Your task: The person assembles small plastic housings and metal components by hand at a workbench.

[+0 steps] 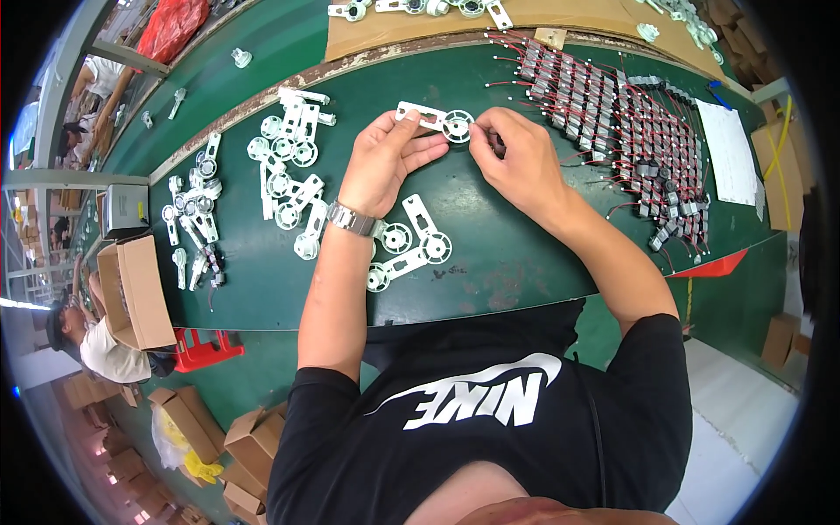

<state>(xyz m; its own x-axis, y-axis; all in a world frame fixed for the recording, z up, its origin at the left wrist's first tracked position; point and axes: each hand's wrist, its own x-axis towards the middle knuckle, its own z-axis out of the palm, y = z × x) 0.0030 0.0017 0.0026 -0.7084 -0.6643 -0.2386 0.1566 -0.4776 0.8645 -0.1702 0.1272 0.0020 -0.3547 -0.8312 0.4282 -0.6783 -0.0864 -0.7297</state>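
Over the green table, my left hand (385, 157) is closed on the slotted arm of a white plastic frame (457, 126), its spoked ring pointing right. My right hand (518, 157) is closed at the ring's right edge, fingertips pinched. A dark spot shows between its curled fingers; what they hold is hidden. Closer to me lie several similar white frames (435, 248), partly behind my left wrist. Left of that wrist sits a group of white frames with round parts fitted (282, 184).
On the right lie rows of small grey motors (604, 105) with red and black wires, beside a white paper sheet (733, 149). More white assemblies (194, 206) rest at far left, near a cardboard box (140, 293). Cardboard (367, 37) covers the back. A person (105, 346) sits at left.
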